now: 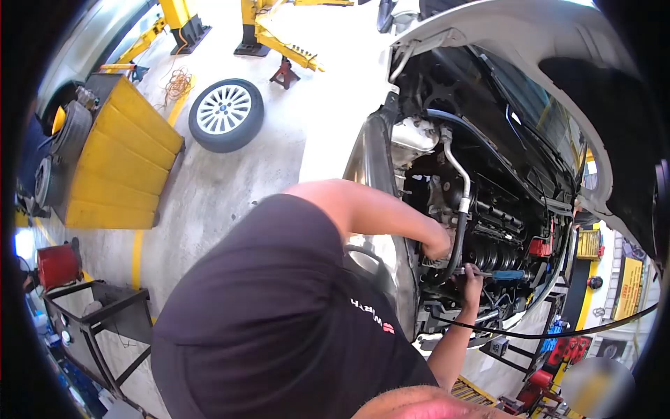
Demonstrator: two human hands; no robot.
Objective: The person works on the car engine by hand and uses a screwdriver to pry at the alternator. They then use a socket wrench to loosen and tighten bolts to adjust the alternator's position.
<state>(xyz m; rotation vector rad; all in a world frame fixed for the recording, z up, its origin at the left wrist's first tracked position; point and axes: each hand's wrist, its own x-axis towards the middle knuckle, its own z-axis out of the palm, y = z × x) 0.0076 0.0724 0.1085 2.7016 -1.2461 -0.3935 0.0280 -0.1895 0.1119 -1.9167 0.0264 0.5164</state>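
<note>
My left hand (437, 244) reaches down into the engine bay, its fingers mostly hidden among the parts beside a black hose (459, 241). The hose joins a silver pipe (455, 164) higher up. Just across it, my right hand (472, 283) is closed, fingers pinched round a slim, metal-coloured bar. In line with that bar lies a long blue part (508, 275), which looks like a tool's handle. Black ribbed engine parts (492, 255) sit close beyond my fingers.
A car fender (380, 160) runs along my front, under the raised hood (586, 70). A loose wheel (225, 114) lies on the floor, near a yellow bin (122, 157) and a lift arm (286, 47). A black cable (537, 336) crosses the car's front.
</note>
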